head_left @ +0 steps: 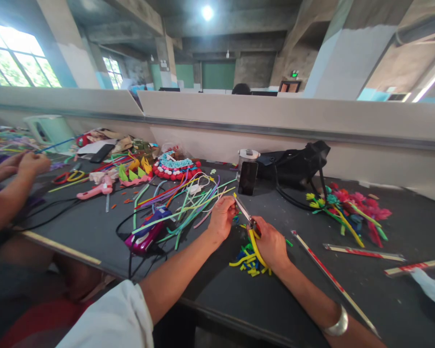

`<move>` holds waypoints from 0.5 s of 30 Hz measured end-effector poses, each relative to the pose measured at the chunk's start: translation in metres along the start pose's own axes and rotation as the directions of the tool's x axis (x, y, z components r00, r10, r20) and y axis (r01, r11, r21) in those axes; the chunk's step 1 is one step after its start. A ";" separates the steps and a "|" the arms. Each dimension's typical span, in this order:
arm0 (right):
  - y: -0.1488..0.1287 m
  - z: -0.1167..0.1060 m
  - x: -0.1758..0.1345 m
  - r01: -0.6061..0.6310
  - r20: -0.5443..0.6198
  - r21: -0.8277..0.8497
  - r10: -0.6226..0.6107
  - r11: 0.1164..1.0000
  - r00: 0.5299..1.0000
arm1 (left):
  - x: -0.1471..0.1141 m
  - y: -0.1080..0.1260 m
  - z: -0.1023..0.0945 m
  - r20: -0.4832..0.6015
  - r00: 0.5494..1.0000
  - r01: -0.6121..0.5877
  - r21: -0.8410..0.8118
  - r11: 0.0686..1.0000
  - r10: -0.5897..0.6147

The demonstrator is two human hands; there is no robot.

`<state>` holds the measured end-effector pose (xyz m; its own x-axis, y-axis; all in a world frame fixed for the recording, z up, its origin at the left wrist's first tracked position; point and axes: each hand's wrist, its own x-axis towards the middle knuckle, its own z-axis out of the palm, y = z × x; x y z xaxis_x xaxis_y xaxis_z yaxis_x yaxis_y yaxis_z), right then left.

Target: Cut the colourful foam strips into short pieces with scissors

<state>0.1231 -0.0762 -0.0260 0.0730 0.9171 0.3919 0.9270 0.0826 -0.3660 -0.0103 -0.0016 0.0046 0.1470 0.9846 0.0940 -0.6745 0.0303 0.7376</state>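
Observation:
My right hand [273,244] is closed around scissors [243,209], their blades pointing up and left toward my left hand. A curved yellow strip [255,246] shows beside its fingers; whether it is a handle or a pipe cleaner I cannot tell. My left hand [223,215] pinches a small yellow piece, apparently pipe cleaner [235,195], at the blade tips; most of it is hidden by the fingers. Below the hands lies a pile of short yellow, green and blue cut pieces [249,261].
Long pipe cleaners [183,212] lie left of my hands, near a purple device [145,237] and a pink glue gun [97,189]. A phone [248,178] leans upright before a black bag [297,166]. Colourful bundles [358,210] lie right. A co-worker's hands [31,164] are far left.

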 end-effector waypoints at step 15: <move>-0.003 -0.002 -0.001 -0.016 0.001 -0.019 0.016 1.000 1.000 | -0.003 -0.005 0.000 -0.043 0.999 -0.014 0.032 0.999 0.015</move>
<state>0.1211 -0.0778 -0.0235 0.0880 0.9186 0.3853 0.9323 0.0602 -0.3566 -0.0075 -0.0043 0.0009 0.1059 0.9914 0.0766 -0.6531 0.0113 0.7572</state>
